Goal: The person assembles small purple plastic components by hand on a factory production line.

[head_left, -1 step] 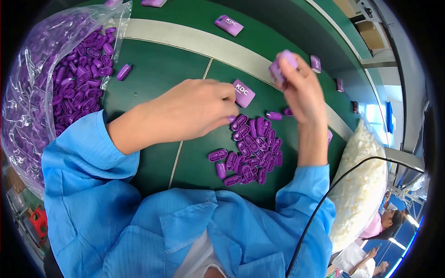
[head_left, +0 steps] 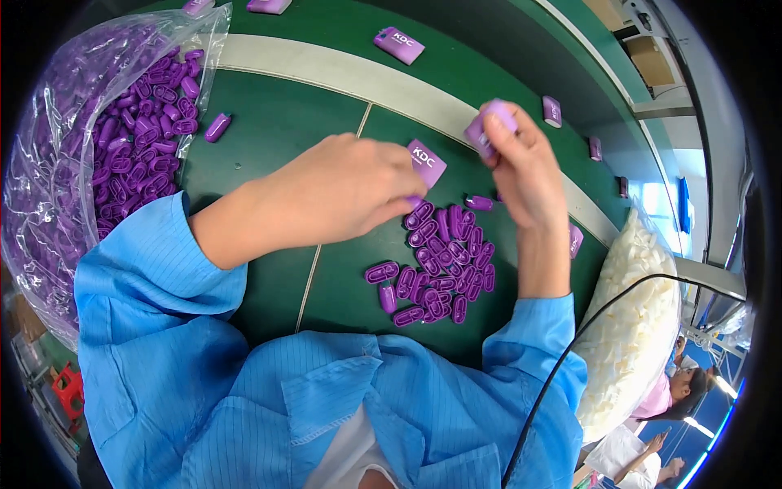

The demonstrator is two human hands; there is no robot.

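My left hand (head_left: 350,191) is closed over the table, with a small purple oval part (head_left: 415,200) showing at its fingertips. Beside its knuckles lies a lilac rectangular case (head_left: 428,165) with white lettering. My right hand (head_left: 528,167), raised over the pale strip, grips another lilac case (head_left: 490,127) between thumb and fingers. Below both hands spreads a loose pile of purple oval parts (head_left: 444,283), several with their hollow side up. One more oval part (head_left: 478,202) sits just above the pile, near my right wrist.
A clear bag (head_left: 57,163) full of purple parts stands at left, with a single purple piece (head_left: 218,127) beside it. Lilac cases (head_left: 399,46) are spaced along the green strip beyond. A bag of whitish pieces (head_left: 631,326) and a black cable (head_left: 562,363) are at right.
My right hand has shifted slightly left and down with its case. The cases on the far green strip sit slightly farther left. My left hand has barely moved.
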